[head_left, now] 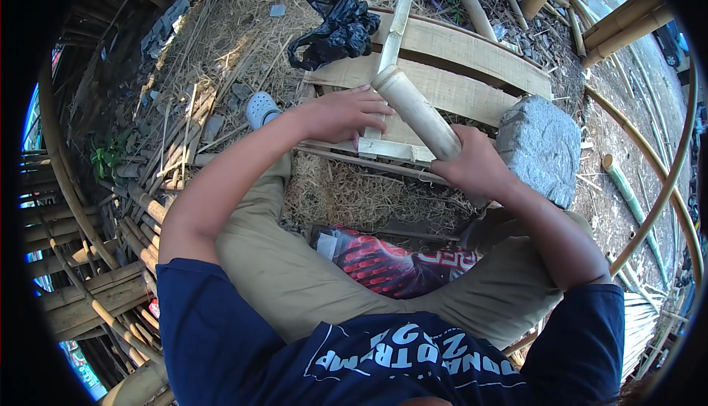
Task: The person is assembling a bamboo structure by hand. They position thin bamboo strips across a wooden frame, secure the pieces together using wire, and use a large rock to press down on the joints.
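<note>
My right hand (476, 162) is wrapped around the near end of a thick pale bamboo tube (420, 111), which slants up and left over a low slatted wooden platform (464, 89). A long split bamboo strip (398, 22) runs from the platform's far side toward me, passing behind the tube's far end. My left hand (343, 115) lies over the strip's near part, its fingers bent across it and its thumb lower down. Just below those fingers, a short pale bamboo piece (394, 149) lies crosswise near the platform's front edge.
A large grey stone block (538, 148) sits at the platform's right end. A crumpled black plastic bag (335, 30) rests by its far left corner. Between my legs lies a red and black printed sack (391, 262). Bamboo poles (638, 199) stand and lean at right; straw litters the ground.
</note>
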`<state>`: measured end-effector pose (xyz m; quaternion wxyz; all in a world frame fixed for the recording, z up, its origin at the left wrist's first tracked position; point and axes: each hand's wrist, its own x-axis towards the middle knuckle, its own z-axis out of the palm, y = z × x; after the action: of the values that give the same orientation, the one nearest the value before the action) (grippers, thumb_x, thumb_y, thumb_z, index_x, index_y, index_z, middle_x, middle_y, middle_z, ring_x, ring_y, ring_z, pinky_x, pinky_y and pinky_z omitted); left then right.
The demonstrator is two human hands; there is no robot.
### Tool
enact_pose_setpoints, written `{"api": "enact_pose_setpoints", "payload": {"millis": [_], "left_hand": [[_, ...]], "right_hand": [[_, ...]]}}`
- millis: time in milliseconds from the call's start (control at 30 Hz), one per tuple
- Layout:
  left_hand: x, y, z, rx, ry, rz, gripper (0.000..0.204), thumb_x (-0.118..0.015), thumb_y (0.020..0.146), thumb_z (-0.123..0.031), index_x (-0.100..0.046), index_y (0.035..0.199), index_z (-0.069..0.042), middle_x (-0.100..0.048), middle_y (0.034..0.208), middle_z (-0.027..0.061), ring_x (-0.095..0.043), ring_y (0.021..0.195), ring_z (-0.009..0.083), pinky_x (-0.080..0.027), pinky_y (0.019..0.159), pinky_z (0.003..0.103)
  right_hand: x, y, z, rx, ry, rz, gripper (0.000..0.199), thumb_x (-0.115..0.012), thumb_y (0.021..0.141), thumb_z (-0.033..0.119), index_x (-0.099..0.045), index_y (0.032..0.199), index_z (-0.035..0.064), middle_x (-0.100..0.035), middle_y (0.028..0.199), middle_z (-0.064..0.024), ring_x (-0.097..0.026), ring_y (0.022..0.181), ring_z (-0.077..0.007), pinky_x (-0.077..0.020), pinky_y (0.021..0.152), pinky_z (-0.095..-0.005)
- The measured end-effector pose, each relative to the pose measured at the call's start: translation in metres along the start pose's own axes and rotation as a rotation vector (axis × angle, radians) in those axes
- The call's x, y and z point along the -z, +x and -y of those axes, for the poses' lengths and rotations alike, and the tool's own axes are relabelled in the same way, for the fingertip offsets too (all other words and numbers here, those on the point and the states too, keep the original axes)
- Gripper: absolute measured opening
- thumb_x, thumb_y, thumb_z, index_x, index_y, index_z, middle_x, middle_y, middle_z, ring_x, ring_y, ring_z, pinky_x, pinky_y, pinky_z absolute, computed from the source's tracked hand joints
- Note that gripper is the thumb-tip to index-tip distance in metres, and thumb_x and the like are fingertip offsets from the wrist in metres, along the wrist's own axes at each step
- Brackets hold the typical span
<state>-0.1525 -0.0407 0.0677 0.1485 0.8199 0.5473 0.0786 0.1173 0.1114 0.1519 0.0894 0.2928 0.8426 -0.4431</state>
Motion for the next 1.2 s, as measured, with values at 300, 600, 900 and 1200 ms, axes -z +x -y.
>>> {"api": "enact_pose_setpoints", "payload": {"millis": [300,600,900,1200], "left_hand": [[-0.004,-0.017,-0.004,0.123,-0.043,0.048,0.075,-0.072,0.083,-0.063,-0.06,0.148,-0.028,-0.046,0.161,0.0084,-0.031,0.156,0.032,0.003,0.127,0.07],[-0.011,-0.016,0.009,0.135,0.009,0.03,0.085,-0.078,0.079,-0.062,-0.053,0.153,-0.029,-0.029,0.172,0.0046,-0.015,0.162,0.0324,0.005,0.127,0.068],[-0.011,-0.013,0.018,0.258,0.002,-0.022,0.128,-0.086,0.073,-0.062,-0.011,0.17,-0.026,0.0,0.175,0.023,-0.002,0.162,0.039,-0.005,0.131,0.054],[-0.008,-0.007,0.024,0.355,-0.071,-0.045,0.142,-0.09,0.064,-0.06,-0.003,0.17,-0.024,0.001,0.176,0.0207,-0.001,0.162,0.0424,-0.005,0.129,0.059]], "right_hand": [[-0.009,0.005,-0.017,0.091,-0.106,0.052,0.038,-0.076,0.075,0.018,-0.065,0.1,-0.0083,-0.07,0.081,-0.021,-0.07,0.074,-0.026,-0.0554,0.074,-0.0413],[-0.021,0.007,-0.018,0.148,-0.231,0.085,0.043,-0.078,0.073,0.018,-0.066,0.104,-0.0099,-0.071,0.089,-0.0315,-0.072,0.088,-0.0461,-0.0555,0.082,-0.0479],[-0.035,0.005,-0.026,0.057,-0.26,0.155,0.046,-0.079,0.074,0.019,-0.066,0.107,-0.0094,-0.071,0.089,-0.031,-0.073,0.088,-0.0451,-0.0564,0.081,-0.048],[-0.036,-0.001,-0.025,0.095,-0.212,0.164,0.045,-0.08,0.076,0.02,-0.065,0.105,-0.011,-0.071,0.092,-0.0328,-0.073,0.09,-0.0446,-0.0568,0.083,-0.0474]]}}
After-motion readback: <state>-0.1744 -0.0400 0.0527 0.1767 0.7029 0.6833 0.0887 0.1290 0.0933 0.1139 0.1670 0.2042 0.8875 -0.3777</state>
